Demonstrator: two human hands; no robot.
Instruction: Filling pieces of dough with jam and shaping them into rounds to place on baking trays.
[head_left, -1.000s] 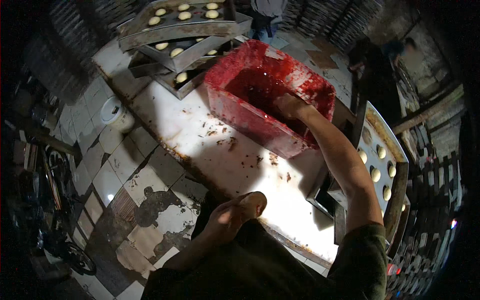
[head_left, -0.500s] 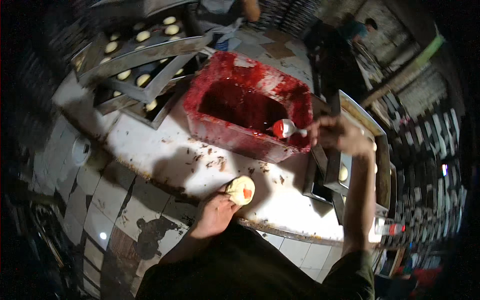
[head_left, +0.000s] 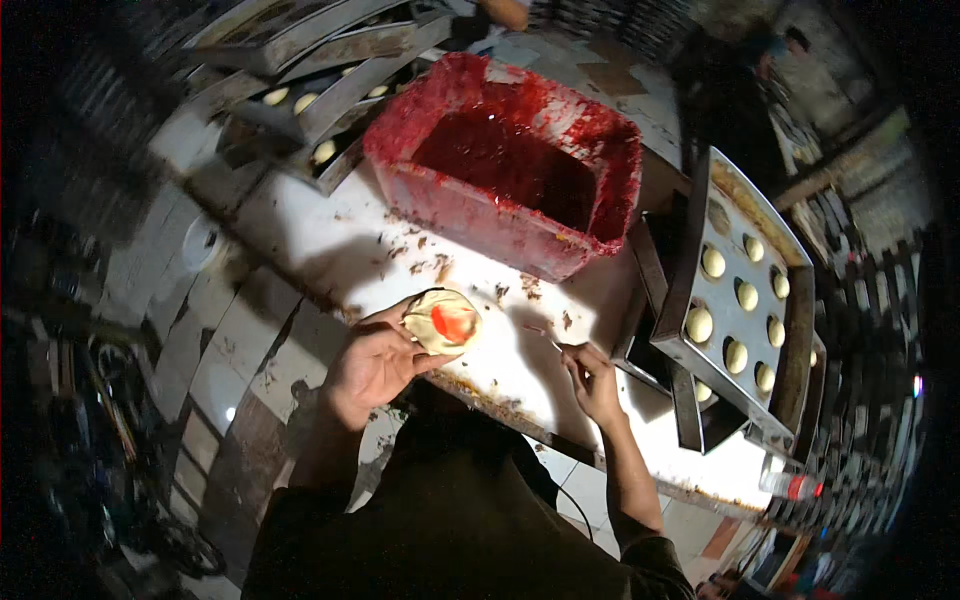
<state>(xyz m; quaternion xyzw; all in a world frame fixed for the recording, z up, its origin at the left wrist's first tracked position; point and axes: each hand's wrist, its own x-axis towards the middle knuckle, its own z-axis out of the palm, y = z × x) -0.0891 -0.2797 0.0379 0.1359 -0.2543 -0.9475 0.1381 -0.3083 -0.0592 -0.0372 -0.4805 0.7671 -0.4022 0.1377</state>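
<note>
My left hand (head_left: 375, 365) holds a flattened round of pale dough (head_left: 432, 318) over the table's near edge, fingers curled around its rim. A smear of red filling lies on the dough's middle. To the right, my right hand (head_left: 592, 385) pinches a small spoon (head_left: 543, 333), its head pointing left toward the dough; it barely stands out against the white table. Beyond both hands stands a red-stained plastic tub (head_left: 470, 215) with dark red filling inside.
Stacked metal trays holding dough balls stand right of the tub, the top tray (head_left: 722, 290) tilted. More trays (head_left: 350, 125) sit at the far left. Brown scraps dot the white table (head_left: 330, 235). A clear bottle with a red cap (head_left: 790, 485) is at the right edge. A person stands far right.
My right hand has come from beside the tub down to the near edge with the spoon. The dough now lies flatter, with a larger red smear, slightly left and higher in view.
</note>
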